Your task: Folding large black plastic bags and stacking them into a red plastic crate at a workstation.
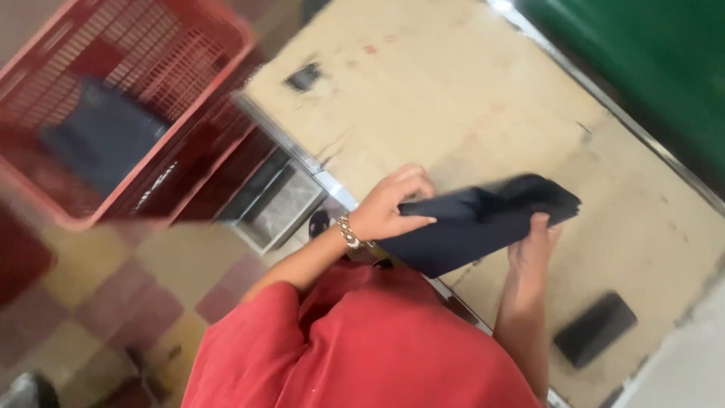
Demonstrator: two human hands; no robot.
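Observation:
A folded dark navy cloth (483, 223) is held just above the beige worktop (468, 91), near its front edge. My left hand (393, 208), with a beaded bracelet on the wrist, grips the cloth's left end with the thumb on top. My right hand (535, 245) holds the cloth's lower right edge from underneath, its fingers partly hidden by the fabric. I wear a red garment (355, 347) that fills the bottom of the view.
A red plastic basket (162, 162) with a dark folded cloth (102, 136) inside stands at the upper left, over a checkered floor (128, 264). A dark flat phone-like object (595, 329) lies on the worktop at lower right. A green surface (649, 60) borders the table's far side.

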